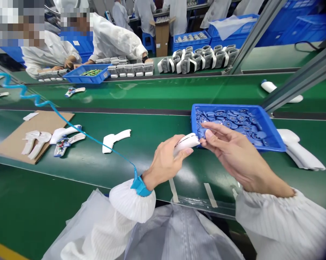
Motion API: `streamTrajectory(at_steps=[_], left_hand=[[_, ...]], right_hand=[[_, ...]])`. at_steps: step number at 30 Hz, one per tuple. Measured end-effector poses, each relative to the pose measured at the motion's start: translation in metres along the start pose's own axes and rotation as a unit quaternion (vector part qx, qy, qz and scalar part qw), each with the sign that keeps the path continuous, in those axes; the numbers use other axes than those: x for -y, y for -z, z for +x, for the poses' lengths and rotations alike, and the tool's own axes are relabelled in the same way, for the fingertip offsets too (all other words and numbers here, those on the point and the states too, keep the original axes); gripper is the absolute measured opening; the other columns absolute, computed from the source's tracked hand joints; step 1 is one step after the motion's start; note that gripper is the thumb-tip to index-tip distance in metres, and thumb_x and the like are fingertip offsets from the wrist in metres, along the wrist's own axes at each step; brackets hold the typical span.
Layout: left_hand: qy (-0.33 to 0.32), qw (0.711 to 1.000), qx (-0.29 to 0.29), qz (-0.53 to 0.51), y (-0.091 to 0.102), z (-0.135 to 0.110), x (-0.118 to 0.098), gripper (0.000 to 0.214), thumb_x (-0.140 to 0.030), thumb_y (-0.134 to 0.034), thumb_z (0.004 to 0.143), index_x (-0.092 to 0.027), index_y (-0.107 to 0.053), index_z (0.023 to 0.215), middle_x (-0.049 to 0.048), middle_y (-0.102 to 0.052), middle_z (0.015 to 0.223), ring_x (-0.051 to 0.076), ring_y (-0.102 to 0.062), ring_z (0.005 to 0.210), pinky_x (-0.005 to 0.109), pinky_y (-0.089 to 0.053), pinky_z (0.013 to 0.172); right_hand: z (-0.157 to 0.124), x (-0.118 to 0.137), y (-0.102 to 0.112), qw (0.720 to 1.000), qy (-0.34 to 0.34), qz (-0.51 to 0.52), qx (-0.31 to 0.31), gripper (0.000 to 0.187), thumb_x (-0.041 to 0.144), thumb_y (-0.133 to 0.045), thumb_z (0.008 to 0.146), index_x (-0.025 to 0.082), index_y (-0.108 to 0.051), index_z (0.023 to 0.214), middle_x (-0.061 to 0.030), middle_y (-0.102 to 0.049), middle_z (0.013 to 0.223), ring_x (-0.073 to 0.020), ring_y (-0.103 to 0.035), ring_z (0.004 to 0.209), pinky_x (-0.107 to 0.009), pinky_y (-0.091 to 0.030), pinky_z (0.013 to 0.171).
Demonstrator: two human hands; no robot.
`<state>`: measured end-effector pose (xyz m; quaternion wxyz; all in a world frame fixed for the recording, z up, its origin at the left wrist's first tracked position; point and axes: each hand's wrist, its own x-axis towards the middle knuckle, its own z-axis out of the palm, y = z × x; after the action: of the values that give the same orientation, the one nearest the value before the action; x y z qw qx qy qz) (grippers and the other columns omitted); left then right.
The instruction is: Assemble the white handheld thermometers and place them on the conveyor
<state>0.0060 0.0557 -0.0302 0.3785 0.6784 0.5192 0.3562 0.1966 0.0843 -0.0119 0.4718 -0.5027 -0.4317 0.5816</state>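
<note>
My left hand (165, 157) is wrapped round a white plastic housing (187, 143), whose dark seam faces up and whose open end points right. A blue wrist strap with a coiled cord (141, 187) is on that wrist. Close to the housing's open end, the fingertips of my right hand (230, 150) pinch a small blue plastic part (202, 133), mostly hidden by the fingers. Whether the part touches the housing, I cannot tell. Behind my right hand stands a blue tray (271, 131) full of blue plastic parts (233, 117).
White half shells (37, 141) lie on cardboard (11, 137) at left, beside opened housings with circuit boards (64, 144). A single shell (111, 140) and a white housing (301, 151) lie on the bench. A metal post (301, 79) slants at right. Co-workers (116, 39) sit across.
</note>
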Motion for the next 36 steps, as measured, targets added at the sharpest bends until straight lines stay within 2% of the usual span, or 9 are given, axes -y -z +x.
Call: streamTrajectory(at_steps=[5, 10, 15, 21, 26, 29, 31, 33, 36], left_hand=[[-0.001, 0.998, -0.039, -0.046, -0.003, -0.005, 0.003, 0.036, -0.039, -0.062, 0.099, -0.019, -0.063, 0.129, 0.0049, -0.073, 0.110, 0.019, -0.066, 0.092, 0.032, -0.053, 0.085], [0.003, 0.998, 0.012, -0.059, 0.003, -0.005, 0.005, 0.042, -0.043, -0.059, 0.101, -0.020, -0.059, 0.137, 0.0046, -0.072, 0.113, 0.019, -0.066, 0.094, 0.029, -0.052, 0.082], [-0.018, 0.997, 0.063, 0.048, 0.014, 0.001, 0.005, 0.044, -0.041, -0.052, 0.105, -0.022, -0.050, 0.143, 0.0051, -0.073, 0.111, 0.022, -0.068, 0.096, 0.034, -0.050, 0.089], [-0.040, 0.979, 0.065, 0.191, 0.011, -0.001, 0.009, 0.042, -0.038, -0.043, 0.108, -0.018, -0.043, 0.145, 0.0095, -0.071, 0.122, 0.026, -0.067, 0.102, 0.041, -0.043, 0.096], [-0.063, 0.979, 0.048, 0.187, 0.006, -0.002, 0.012, 0.029, -0.041, -0.044, 0.107, -0.021, -0.061, 0.121, 0.0038, -0.074, 0.107, 0.022, -0.066, 0.092, 0.037, -0.042, 0.086], [-0.110, 0.955, 0.061, 0.267, 0.009, -0.001, 0.015, 0.025, -0.037, -0.050, 0.103, -0.018, -0.065, 0.109, 0.0058, -0.075, 0.098, 0.023, -0.065, 0.086, 0.041, -0.040, 0.088], [-0.132, 0.948, 0.074, 0.281, 0.010, -0.004, 0.019, 0.025, -0.039, -0.052, 0.103, -0.019, -0.067, 0.108, 0.0053, -0.075, 0.098, 0.023, -0.064, 0.089, 0.043, -0.039, 0.092], [-0.108, 0.965, 0.014, 0.239, 0.007, -0.009, 0.024, 0.027, -0.043, -0.052, 0.104, -0.021, -0.068, 0.104, 0.0040, -0.074, 0.099, 0.021, -0.063, 0.093, 0.039, -0.040, 0.093], [0.010, 0.973, -0.157, 0.168, -0.005, -0.012, 0.035, 0.042, -0.047, -0.050, 0.104, -0.019, -0.059, 0.074, 0.0024, -0.066, 0.076, 0.016, -0.056, 0.072, 0.031, -0.039, 0.071]], right_hand=[[-0.008, -0.004, -0.010, 0.983, 0.085, -0.161, -0.019, 0.044, 0.055, -0.079, 0.082, 0.022, -0.080, 0.110, -0.0043, -0.072, 0.080, -0.0181, -0.064, 0.072, -0.032, -0.054, 0.067], [-0.014, -0.012, -0.013, 0.963, 0.137, -0.223, -0.060, 0.037, 0.055, -0.077, 0.084, 0.025, -0.082, 0.104, -0.0058, -0.077, 0.098, -0.0203, -0.066, 0.081, -0.031, -0.050, 0.064], [-0.017, -0.013, -0.015, 0.941, 0.198, -0.260, -0.085, 0.032, 0.051, -0.078, 0.083, 0.025, -0.083, 0.102, -0.0025, -0.073, 0.086, -0.0151, -0.060, 0.070, -0.031, -0.051, 0.067], [-0.015, -0.011, -0.013, 0.964, 0.104, -0.239, -0.051, 0.039, 0.054, -0.078, 0.077, 0.019, -0.081, 0.096, -0.0048, -0.073, 0.075, -0.0172, -0.062, 0.061, -0.030, -0.052, 0.056], [-0.019, -0.019, -0.018, 0.943, 0.172, -0.282, 0.035, 0.036, 0.051, -0.066, 0.092, 0.023, -0.076, 0.112, -0.0069, -0.076, 0.105, -0.0178, -0.069, 0.074, -0.031, -0.057, 0.066], [-0.025, -0.033, -0.018, 0.948, 0.147, -0.283, 0.000, 0.034, 0.050, -0.063, 0.093, 0.021, -0.075, 0.107, -0.0057, -0.076, 0.093, -0.0186, -0.070, 0.067, -0.034, -0.059, 0.068], [-0.030, -0.042, -0.011, 0.958, 0.117, -0.260, -0.019, 0.035, 0.051, -0.066, 0.091, 0.022, -0.074, 0.107, -0.0058, -0.077, 0.093, -0.0216, -0.073, 0.076, -0.036, -0.061, 0.075], [-0.034, -0.049, -0.005, 0.964, 0.088, -0.251, 0.002, 0.035, 0.052, -0.066, 0.092, 0.023, -0.072, 0.110, -0.0064, -0.077, 0.103, -0.0228, -0.074, 0.088, -0.034, -0.060, 0.077], [-0.040, -0.056, -0.006, 0.944, 0.096, -0.309, 0.061, 0.034, 0.051, -0.061, 0.096, 0.024, -0.069, 0.116, -0.0058, -0.075, 0.108, -0.0210, -0.072, 0.087, -0.032, -0.057, 0.072]])
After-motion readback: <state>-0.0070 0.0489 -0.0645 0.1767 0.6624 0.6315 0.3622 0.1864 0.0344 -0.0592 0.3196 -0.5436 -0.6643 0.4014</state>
